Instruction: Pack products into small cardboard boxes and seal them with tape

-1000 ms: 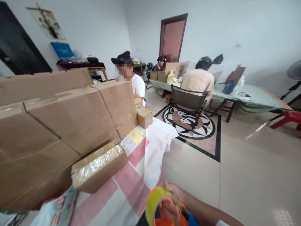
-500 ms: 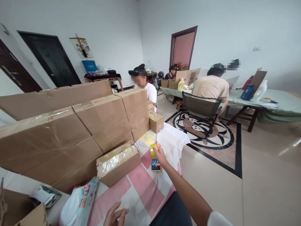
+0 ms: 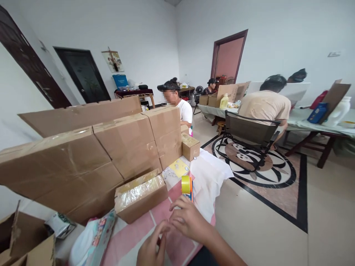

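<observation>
Tape dispenser (image 3: 188,190) just past right hand (image 3: 188,221)

Its yellow roll (image 3: 185,183) stands on edge, right of the small taped box (image 3: 141,195), on the pink-white cloth (image 3: 126,242). Right hand's nearer it than left hand (image 3: 151,251). Both hands' fingertips meet, curled narrow; can't tell if anything's pinched btwn them. No readable writing; printed bag (image 3: 94,240) left of the box is too blurry.

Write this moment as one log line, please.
hands: left hand and right hand fingertips together above tablecloth | tape roll: upright beside right hand | box: taped shut
</observation>
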`<state>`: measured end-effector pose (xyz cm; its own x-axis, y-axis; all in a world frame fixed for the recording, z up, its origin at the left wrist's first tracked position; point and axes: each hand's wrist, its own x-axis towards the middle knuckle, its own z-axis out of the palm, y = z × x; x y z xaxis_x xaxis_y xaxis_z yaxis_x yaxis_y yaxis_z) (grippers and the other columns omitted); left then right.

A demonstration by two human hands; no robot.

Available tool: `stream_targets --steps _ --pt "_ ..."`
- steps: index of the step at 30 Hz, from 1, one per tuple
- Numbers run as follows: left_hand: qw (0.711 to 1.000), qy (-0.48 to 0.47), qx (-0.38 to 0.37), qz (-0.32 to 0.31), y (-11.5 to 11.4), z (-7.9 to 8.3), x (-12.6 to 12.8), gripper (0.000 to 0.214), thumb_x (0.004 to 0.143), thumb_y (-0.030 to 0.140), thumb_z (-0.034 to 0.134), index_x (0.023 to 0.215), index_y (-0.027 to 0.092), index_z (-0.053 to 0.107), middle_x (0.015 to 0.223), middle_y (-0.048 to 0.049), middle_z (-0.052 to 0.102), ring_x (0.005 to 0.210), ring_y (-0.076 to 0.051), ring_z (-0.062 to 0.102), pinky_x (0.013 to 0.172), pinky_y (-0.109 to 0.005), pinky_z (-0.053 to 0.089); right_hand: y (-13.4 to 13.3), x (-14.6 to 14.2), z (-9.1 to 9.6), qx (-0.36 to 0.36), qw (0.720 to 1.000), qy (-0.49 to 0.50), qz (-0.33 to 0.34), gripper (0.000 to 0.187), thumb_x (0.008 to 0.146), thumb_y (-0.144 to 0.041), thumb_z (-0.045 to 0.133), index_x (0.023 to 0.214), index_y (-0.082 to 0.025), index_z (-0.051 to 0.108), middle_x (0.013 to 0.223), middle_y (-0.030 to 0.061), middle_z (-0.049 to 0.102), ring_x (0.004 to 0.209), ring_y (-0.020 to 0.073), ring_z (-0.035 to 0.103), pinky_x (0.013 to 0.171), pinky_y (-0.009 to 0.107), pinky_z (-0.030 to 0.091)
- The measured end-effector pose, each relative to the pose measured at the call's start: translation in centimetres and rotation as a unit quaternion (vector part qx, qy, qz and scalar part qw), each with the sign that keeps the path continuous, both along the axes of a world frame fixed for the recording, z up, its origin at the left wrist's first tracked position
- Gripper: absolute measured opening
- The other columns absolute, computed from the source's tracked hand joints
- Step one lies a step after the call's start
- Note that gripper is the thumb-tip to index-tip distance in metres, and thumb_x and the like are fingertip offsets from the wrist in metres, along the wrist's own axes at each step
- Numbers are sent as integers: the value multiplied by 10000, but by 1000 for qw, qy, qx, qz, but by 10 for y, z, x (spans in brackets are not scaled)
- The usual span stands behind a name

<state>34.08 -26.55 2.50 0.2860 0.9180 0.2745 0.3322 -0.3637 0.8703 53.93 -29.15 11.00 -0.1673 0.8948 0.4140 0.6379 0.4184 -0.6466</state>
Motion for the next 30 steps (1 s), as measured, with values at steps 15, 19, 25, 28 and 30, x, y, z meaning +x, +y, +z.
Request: stream_targets --steps 15,19,25,28,30 --pt "894 34 262 362 62 104 -39 292 905 276 604 1170 160 649 1124 -126 712 1044 -242 653 894 -381 507 141 13 74 -46 986 127 99 334 956 -474 625 765 -204 666 1142 69 667 1147 235 590 1067 413 386" --pt "893 124 375 217 88 87 -33 255 898 153 577 1102 225 710 1105 -59 785 1090 -231 700 1002 -401 439 189 -8 54 -99 984 76 124 340 940 -450 634 738 -180 677 1123 78 670 1109 219 576 1020 379 398" --pt "910 217 321 146 101 53 -21 302 915 157 597 1165 267 725 1251 -13 759 1229 -251 659 1090 -447 328 211 -29 33 -105 992 -58 46 237 908 -356 700 760 -172 727 1173 70 656 1170 259 498 1070 478 299" --pt "915 231 286 164 96 45 -19 342 930 172 579 1228 276 712 1277 -26 746 1248 -256 646 1077 -450 314 219 -39 26 -92 989 -113 -19 223 852 -369 755 751 -174 717 1272 95 600 1213 309 461 1053 514 319" --pt "915 232 282 173 94 43 -19 353 935 181 573 1247 280 705 1282 -29 744 1236 -259 647 1059 -449 309 227 -36 16 -68 987 -111 -98 200 853 -358 737 804 -169 693 1261 130 579 1184 316 481 1031 504 369"
